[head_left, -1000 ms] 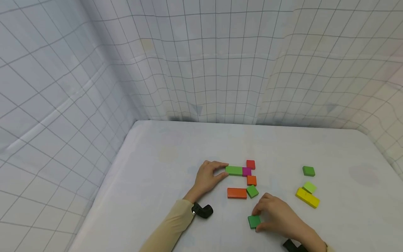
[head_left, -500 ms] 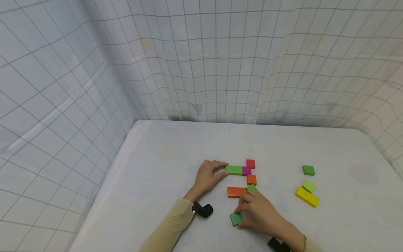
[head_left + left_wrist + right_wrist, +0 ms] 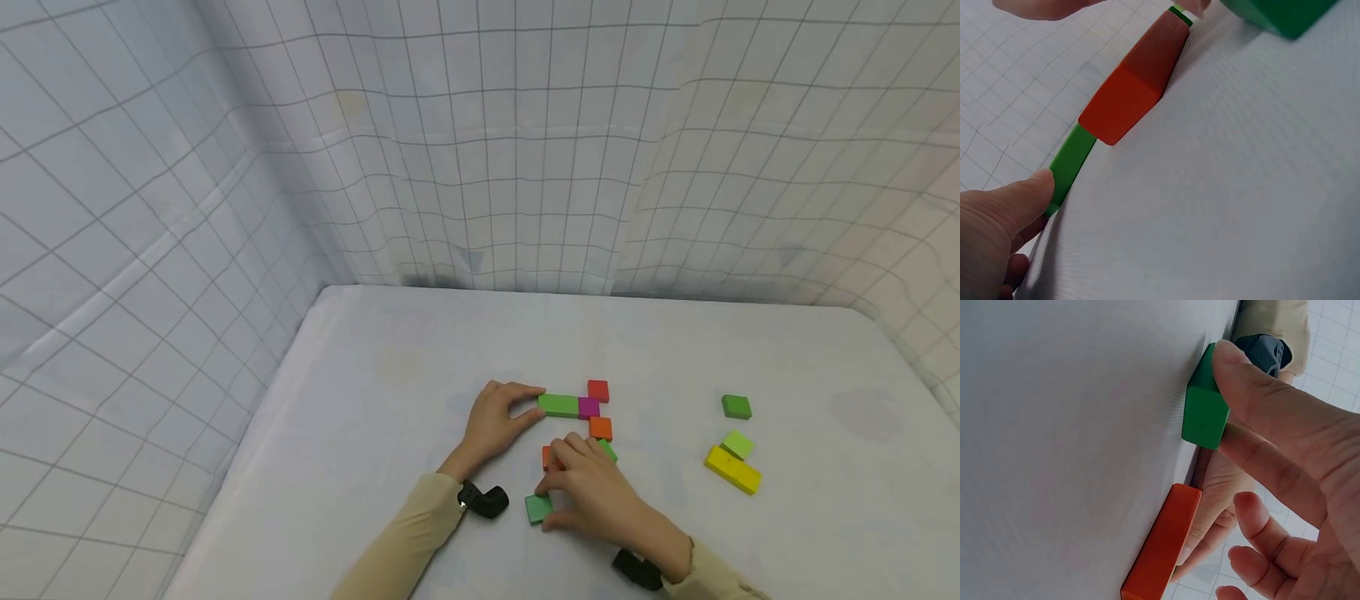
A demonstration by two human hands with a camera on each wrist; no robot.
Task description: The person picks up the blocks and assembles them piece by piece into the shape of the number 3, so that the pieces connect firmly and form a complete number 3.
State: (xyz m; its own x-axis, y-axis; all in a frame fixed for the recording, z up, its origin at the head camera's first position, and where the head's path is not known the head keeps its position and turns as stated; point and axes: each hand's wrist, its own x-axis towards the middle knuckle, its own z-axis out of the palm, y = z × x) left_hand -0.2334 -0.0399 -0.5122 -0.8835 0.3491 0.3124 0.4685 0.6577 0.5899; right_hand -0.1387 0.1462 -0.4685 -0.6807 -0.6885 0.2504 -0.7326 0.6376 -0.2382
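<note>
My left hand (image 3: 491,423) grips the left end of a long light-green block (image 3: 558,406), finger and thumb at its corners. A purple square block (image 3: 588,407) adjoins its other end, with a red one (image 3: 597,391) beyond and an orange square (image 3: 601,428) nearer. Between thumb and finger, my right hand (image 3: 596,496) pinches a green square block (image 3: 537,509), also seen close up in the right wrist view as a green block (image 3: 1206,412). Under that hand, the long orange block (image 3: 547,457) and a turned light-green square (image 3: 608,451) are partly hidden.
On the right of the white-covered table (image 3: 390,350) lie a dark-green block (image 3: 737,407), a lime block (image 3: 738,444) and a long yellow block (image 3: 732,470), the last two touching. Gridded cloth (image 3: 525,167) hangs behind and at both sides.
My right hand has carried the green square block leftward and slightly away from me, now covering part of the orange block. My left hand has stayed in place.
</note>
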